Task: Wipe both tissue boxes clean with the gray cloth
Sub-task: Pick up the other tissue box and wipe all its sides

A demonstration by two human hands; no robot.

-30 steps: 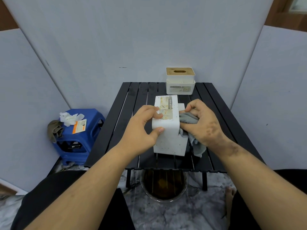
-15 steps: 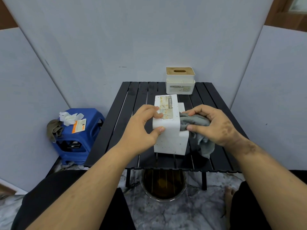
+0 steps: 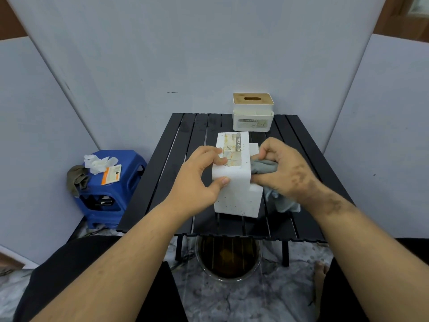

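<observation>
- Gray cloth (image 3: 263,166): bunched in right hand (image 3: 286,169), fingers (image 3: 267,148) curled round it, pressed against near tissue box (image 3: 234,180).
- Left hand (image 3: 200,180): thumb and fingers pinch the box.
- Second tissue box (image 3: 253,112): far edge of table (image 3: 148,189).

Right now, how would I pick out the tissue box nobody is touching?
Find the black slatted table. At its far edge, against the gray wall, stands the untouched tissue box. Unlike the near box lying tipped in the hands, it stands upright with a slotted wooden lid.
</observation>
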